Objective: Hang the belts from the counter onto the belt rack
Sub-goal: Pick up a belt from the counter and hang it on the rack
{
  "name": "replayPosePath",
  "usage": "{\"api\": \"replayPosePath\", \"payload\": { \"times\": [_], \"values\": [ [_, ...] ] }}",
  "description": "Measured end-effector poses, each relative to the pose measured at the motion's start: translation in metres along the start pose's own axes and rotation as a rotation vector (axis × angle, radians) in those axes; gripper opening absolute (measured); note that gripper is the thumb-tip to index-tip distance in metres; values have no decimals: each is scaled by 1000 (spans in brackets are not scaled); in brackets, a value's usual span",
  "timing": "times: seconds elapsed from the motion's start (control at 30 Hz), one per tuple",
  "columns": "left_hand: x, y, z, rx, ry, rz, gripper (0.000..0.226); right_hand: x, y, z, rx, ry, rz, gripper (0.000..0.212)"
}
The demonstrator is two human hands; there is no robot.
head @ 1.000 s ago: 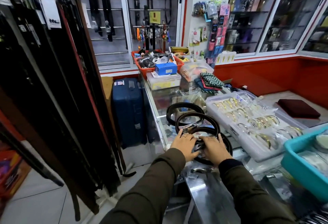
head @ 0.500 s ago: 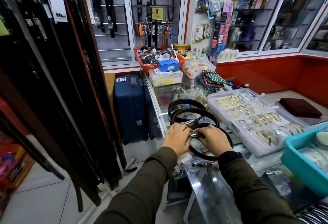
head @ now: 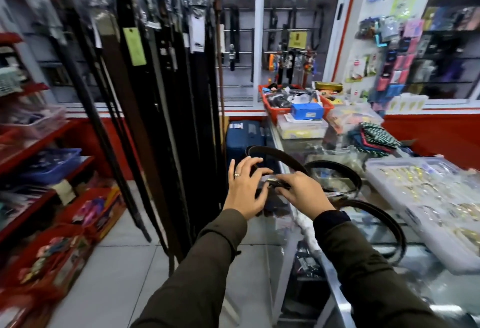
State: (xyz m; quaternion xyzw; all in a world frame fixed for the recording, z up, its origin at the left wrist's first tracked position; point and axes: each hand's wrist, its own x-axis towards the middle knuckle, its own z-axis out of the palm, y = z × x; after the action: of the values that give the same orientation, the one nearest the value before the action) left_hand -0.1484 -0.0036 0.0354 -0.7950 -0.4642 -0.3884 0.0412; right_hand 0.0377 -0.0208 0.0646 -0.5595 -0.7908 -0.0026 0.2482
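A dark looped belt [head: 278, 153] is lifted off the glass counter [head: 405, 270], held by both hands at its buckle end. My right hand [head: 304, 192] pinches the buckle; my left hand [head: 244, 187] grips the strap beside it with fingers spread. Two more coiled belts lie on the counter: one [head: 345, 172] just behind my right hand, another [head: 389, 224] nearer me. The belt rack [head: 161, 89] stands to the left, crowded with hanging dark belts, some tagged. The picture is blurred by motion.
A clear plastic tray of buckles [head: 436, 205] sits on the counter at right. A blue suitcase [head: 244, 138] stands on the floor between rack and counter. Red shelves [head: 31, 151] with goods line the left. A red basket [head: 293, 104] sits at the counter's far end.
Both hands have lifted one coiled belt off the counter and carried it left toward the rack. My head has turned left, bringing the rack and red shelves into view.
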Motion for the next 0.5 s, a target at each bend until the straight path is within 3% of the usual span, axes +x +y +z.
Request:
{"api": "replayPosePath", "payload": {
  "times": [0.07, 0.17, 0.27, 0.4, 0.5],
  "values": [
    [-6, -14, -13, -96, 96, -124, 36, 12, -18, 5, 150, -10, 15, 33],
    [-13, -28, -31, -493, 199, -377, 36, 27, -43, 13, 401, -61, 47, 31],
    [-17, -40, -46, -761, 231, -606, 22, 36, -63, 19, 590, -118, 15, 31],
    [-26, -52, -62, -1026, 192, -721, 10, 44, -85, 24, 725, -131, -26, 26],
    [-29, -57, -76, -1054, 238, -744, 11, 47, -101, 24, 768, -156, -36, 21]
  ]
}}
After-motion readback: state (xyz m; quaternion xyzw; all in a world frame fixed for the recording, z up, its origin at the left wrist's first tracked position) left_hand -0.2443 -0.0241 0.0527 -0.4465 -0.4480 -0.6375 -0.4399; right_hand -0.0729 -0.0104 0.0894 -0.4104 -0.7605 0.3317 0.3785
